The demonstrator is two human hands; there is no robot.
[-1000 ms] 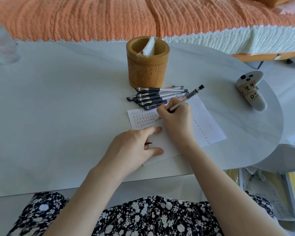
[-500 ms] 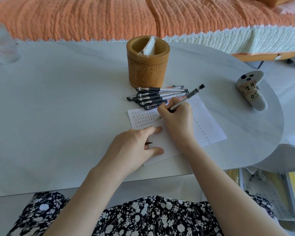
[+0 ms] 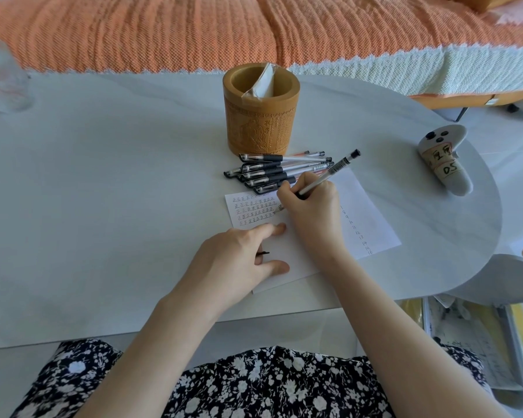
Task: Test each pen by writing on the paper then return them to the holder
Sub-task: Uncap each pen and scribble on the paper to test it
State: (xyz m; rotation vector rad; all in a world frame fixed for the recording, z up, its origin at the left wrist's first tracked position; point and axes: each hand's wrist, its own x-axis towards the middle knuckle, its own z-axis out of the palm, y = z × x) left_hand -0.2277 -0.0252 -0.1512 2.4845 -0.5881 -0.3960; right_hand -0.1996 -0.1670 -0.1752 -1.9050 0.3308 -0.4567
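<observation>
Now right hand point(image 3: 310, 206) pinches pen point(image 3: 329, 173), tip on paper point(image 3: 369, 218); left hand point(image 3: 236, 260) flat.

The right hand point(image 3: 310, 206) hides part of the paper point(image 3: 364, 212); at ten o'clock, a blurred clear object point(image 3: 3, 82) is cut off.

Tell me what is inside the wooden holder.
A crumpled clear-and-white wrapper sticks up inside the wooden holder. No pens show at its mouth; its wall hides the bottom.

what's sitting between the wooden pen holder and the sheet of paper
In the head view, a pile of capped pens lies on the table between the holder and the paper.
</observation>
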